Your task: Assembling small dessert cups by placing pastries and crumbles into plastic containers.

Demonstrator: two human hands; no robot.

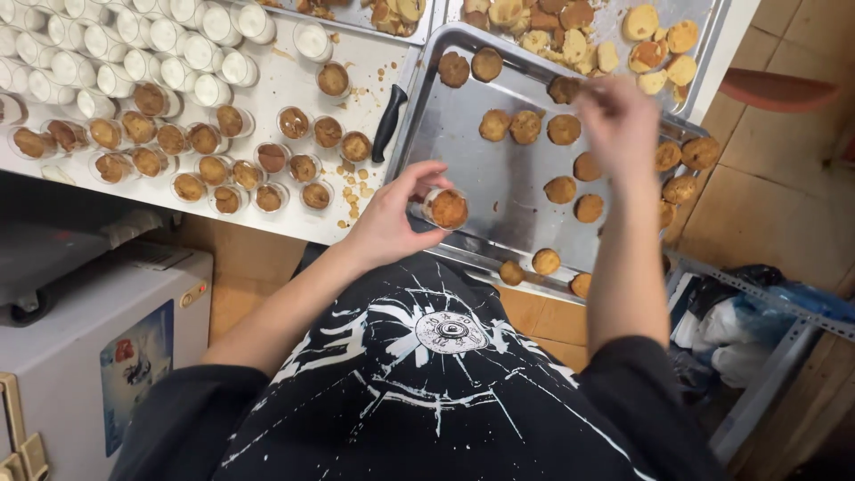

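Note:
My left hand grips a small clear cup topped with a brown cake round, held over the near edge of a metal tray. My right hand is blurred above the tray's right side, fingers bunched near several loose brown cake rounds. Whether it holds one I cannot tell.
Rows of filled cups with brown tops and white-filled cups stand on the white counter at left. A black-handled knife lies beside the tray. A second tray of cake pieces sits farther back. A white chest appliance stands at lower left.

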